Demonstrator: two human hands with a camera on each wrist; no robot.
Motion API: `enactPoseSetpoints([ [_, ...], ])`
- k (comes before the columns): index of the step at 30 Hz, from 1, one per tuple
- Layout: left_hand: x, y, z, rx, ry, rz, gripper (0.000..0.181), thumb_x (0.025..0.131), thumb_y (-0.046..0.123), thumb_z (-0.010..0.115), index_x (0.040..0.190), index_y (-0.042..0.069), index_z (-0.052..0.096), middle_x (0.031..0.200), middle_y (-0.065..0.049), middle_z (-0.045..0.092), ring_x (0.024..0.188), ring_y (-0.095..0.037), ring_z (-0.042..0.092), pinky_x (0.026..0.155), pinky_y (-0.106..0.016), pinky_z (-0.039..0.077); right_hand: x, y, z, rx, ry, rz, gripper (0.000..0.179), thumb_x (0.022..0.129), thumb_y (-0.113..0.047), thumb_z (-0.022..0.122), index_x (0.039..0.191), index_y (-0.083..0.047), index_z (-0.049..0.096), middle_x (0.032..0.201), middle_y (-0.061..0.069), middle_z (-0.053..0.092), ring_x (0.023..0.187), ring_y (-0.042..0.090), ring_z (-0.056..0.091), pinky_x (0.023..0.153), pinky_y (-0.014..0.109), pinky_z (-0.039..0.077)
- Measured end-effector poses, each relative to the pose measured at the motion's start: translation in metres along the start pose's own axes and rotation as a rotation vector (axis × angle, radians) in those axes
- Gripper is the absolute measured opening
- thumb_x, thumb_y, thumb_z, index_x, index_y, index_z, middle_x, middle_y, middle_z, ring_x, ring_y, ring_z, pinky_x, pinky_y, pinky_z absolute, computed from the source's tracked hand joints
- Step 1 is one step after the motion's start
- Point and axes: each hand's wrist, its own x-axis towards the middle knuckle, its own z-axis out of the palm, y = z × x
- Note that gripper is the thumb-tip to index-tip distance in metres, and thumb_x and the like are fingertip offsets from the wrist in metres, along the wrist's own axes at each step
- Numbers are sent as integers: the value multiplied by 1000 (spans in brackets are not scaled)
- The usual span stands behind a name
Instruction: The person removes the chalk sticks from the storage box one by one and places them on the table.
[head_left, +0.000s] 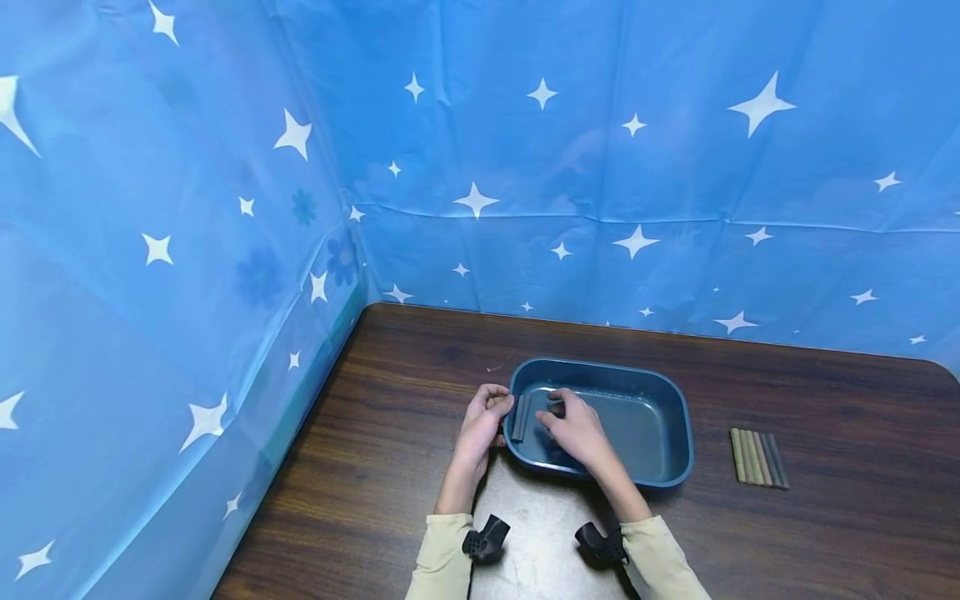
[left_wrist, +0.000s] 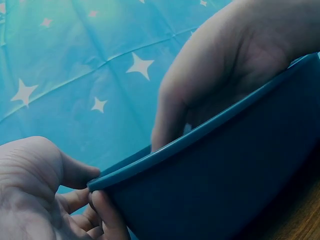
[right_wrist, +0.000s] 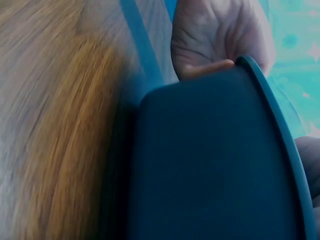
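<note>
My left hand (head_left: pixel 480 425) grips the left end of a blue tub (head_left: pixel 678 400), thumb at the rim and fingers against the outer wall, as the left wrist view shows. Two dark grey sticks (head_left: pixel 521 418) lie side by side along the tub's left inner wall, close to that hand. Reaching over the near rim, my right hand (head_left: pixel 579 431) is down inside the tub with thumb and forefinger bent toward each other. A dark patch shows between them, and I cannot tell whether it is a held stick. The tub wall hides those fingertips in both wrist views.
To the right of the tub, a row of slim sticks (head_left: pixel 758 458), several greenish-brown and some dark grey, lies on the brown wooden table (head_left: pixel 862 500). Blue star-patterned cloth (head_left: pixel 570 167) hangs behind the table and along its left side.
</note>
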Motion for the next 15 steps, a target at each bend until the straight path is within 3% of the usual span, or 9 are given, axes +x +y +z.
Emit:
enactPoseSetpoints([
  [3, -1, 1, 0, 1, -3, -4, 31, 97, 9, 50, 121, -8, 43, 96, -13, 56, 72, -18, 54, 46, -20, 45, 4, -4, 6, -14, -15, 6, 44, 93, -18, 61, 129, 4, 51, 117, 22, 61, 104, 33, 61, 81, 43, 52],
  [10, -1, 1, 0, 6, -8, -7, 31, 97, 10, 50, 122, -8, 43, 98, -15, 55, 72, -18, 55, 48, -21, 46, 9, -9, 19, 43, -49, -5, 47, 90, -14, 64, 129, 7, 48, 96, 16, 66, 72, 22, 65, 61, 34, 54],
  [15, -2, 1, 0, 5, -6, -1, 31, 97, 10, 50, 121, -8, 43, 93, -12, 55, 70, -16, 56, 49, -22, 48, 10, -12, 24, 51, -71, -13, 46, 90, -10, 64, 128, 7, 47, 88, 13, 64, 65, 21, 64, 59, 33, 53],
])
